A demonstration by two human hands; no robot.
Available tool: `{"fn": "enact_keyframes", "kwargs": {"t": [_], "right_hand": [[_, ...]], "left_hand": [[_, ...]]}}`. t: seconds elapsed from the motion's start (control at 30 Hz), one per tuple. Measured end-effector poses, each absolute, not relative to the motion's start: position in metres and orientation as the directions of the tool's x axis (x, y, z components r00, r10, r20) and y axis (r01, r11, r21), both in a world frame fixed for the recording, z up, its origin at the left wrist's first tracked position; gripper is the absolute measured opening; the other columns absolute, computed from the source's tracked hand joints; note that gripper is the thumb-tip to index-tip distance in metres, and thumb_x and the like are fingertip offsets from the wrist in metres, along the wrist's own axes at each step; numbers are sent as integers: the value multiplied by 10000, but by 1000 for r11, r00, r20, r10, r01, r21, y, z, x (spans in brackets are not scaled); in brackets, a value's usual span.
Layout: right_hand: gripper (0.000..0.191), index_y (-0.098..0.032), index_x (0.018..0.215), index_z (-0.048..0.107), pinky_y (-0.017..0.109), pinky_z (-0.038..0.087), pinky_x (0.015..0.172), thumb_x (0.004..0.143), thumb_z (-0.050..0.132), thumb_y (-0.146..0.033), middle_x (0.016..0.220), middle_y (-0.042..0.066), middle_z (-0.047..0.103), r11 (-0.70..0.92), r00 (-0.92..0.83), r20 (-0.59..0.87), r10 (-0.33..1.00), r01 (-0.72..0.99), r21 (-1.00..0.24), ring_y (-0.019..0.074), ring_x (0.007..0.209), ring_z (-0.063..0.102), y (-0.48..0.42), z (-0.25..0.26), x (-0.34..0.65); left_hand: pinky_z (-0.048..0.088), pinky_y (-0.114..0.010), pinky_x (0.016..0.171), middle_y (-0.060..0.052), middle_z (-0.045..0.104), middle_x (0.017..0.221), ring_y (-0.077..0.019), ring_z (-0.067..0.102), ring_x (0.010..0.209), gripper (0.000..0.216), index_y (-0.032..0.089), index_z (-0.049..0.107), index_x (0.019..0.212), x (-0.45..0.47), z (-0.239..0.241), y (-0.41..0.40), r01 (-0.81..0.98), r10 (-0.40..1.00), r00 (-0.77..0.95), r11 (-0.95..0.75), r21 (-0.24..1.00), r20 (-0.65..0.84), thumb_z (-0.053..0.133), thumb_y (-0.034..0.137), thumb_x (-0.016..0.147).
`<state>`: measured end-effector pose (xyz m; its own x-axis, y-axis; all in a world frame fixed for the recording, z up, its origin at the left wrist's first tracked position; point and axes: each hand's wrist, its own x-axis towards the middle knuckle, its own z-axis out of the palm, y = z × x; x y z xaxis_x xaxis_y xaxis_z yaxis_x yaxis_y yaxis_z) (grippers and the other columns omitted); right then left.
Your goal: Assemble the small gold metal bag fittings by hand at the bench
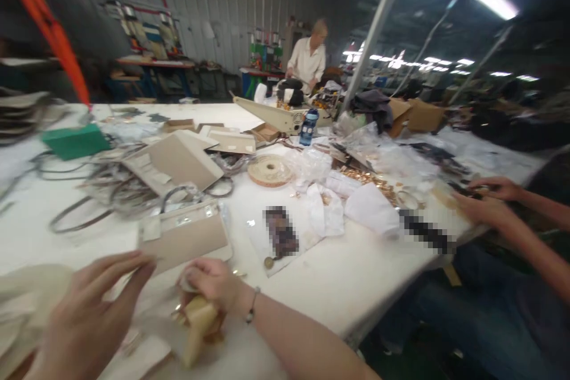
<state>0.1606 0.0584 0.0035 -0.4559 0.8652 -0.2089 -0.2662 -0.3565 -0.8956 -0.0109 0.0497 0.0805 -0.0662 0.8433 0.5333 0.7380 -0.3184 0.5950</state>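
Note:
My right hand is closed around a small beige leather piece with a metal fitting, held just above the white table at the bottom centre. My left hand hovers to its left with fingers stretched out and apart, fingertips near a flat beige leather panel with metal studs. A pale cloth piece lies under and left of the left hand.
Beige boxes, grey straps, a green box, a tape roll, plastic bags and gold hardware crowd the table. Another person's hands work at the right edge. A person in white stands far back.

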Motion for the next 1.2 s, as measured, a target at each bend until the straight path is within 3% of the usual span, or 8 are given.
{"fn": "enact_keyframes", "kwargs": {"t": [0.17, 0.37, 0.53, 0.7, 0.83, 0.97, 1.1, 1.2], "right_hand": [[324, -196, 974, 662, 209, 402, 548, 748, 744, -414, 695, -29, 608, -312, -504, -149, 851, -256, -915, 110, 599, 535, 47, 20, 174], [589, -191, 1399, 527, 247, 446, 678, 855, 686, -354, 865, 11, 671, -156, -551, -44, 833, -158, -975, 132, 756, 579, 49, 16, 174], [405, -157, 1012, 645, 244, 437, 583, 820, 706, -508, 773, 17, 662, -233, -523, -102, 846, -191, -953, 125, 620, 568, 54, 15, 172], [461, -170, 771, 584, 239, 403, 540, 803, 696, -616, 656, -2, 611, -178, -476, -93, 875, -136, -975, 115, 547, 520, 60, 13, 174], [485, -175, 707, 555, 231, 348, 525, 838, 659, -630, 623, -27, 533, -85, -410, -34, 911, -107, -991, 101, 550, 446, 62, 11, 176], [457, -176, 746, 568, 230, 312, 526, 859, 646, -612, 642, -39, 490, -39, -357, 6, 934, -118, -992, 96, 565, 398, 61, 15, 178], [405, -171, 798, 614, 235, 327, 548, 872, 649, -568, 662, -36, 500, -23, -332, 21, 943, -128, -992, 102, 586, 413, 61, 18, 179], [362, -166, 857, 657, 241, 337, 559, 886, 645, -527, 668, -33, 524, -13, -317, 20, 948, -101, -995, 108, 589, 422, 61, 18, 180]], "left_hand": [[498, -309, 688, -10, 765, 810, -200, 644, 712, 321, 240, 760, 906, -18, 70, 100, 663, 940, -122, -163, 730, 320, 602, 491, 783], [441, -277, 694, 6, 688, 741, -171, 620, 692, 520, 155, 592, 1316, 2, 67, 146, 652, 963, 30, -221, 726, 266, 597, 316, 822], [445, -293, 717, -28, 704, 804, -205, 646, 754, 497, 163, 578, 1325, 14, 66, 167, 772, 970, 88, -211, 600, 228, 571, 189, 829], [476, -372, 860, -86, 718, 948, -274, 648, 940, 425, 177, 611, 1285, 20, 65, 165, 898, 934, 111, -240, 368, 339, 598, 199, 861], [446, -419, 997, -87, 655, 1287, -297, 581, 1172, 326, 267, 652, 1242, 20, 59, 149, 952, 846, 188, -282, 120, 499, 590, 267, 922], [332, -470, 1146, -85, 580, 1444, -281, 481, 1370, 376, 226, 588, 1345, 14, 42, 133, 919, 844, 383, -390, -61, 375, 422, 293, 1015], [216, -562, 1204, -146, 428, 1565, -343, 237, 1524, 547, 119, 412, 1501, 10, 35, 123, 928, 877, 367, -370, -52, 311, 426, 359, 1010], [284, -568, 1165, -142, 452, 1549, -360, 296, 1497, 506, 146, 483, 1460, 8, 47, 115, 930, 886, 282, -347, 122, 368, 417, 370, 1011]]}}
